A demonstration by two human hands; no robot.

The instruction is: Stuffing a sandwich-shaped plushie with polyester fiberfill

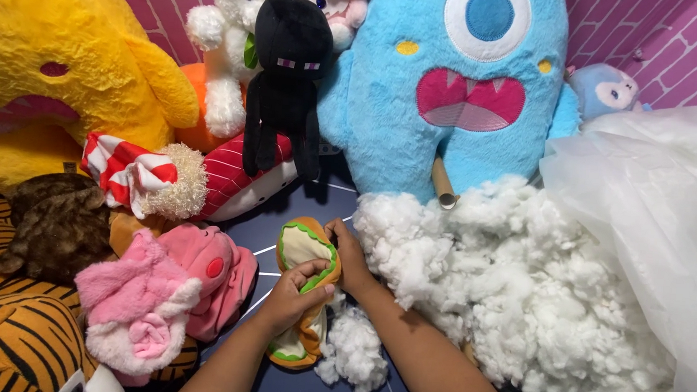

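Down on the floor, the left hand clasps the middle of a limp plush toy, tan with a cream belly and wavy green trim, while the right hand pinches its upper edge beside a heap of white stuffing. It lies on a dark blue mat with white lines. Around it crowd a blue one-eyed monster, a pink pig and pink brick-patterned walls.

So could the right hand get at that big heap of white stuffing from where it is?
Probably yes. The right hand is at the small plush toy, right beside the white stuffing pile, with nothing between them. The left hand holds the toy.
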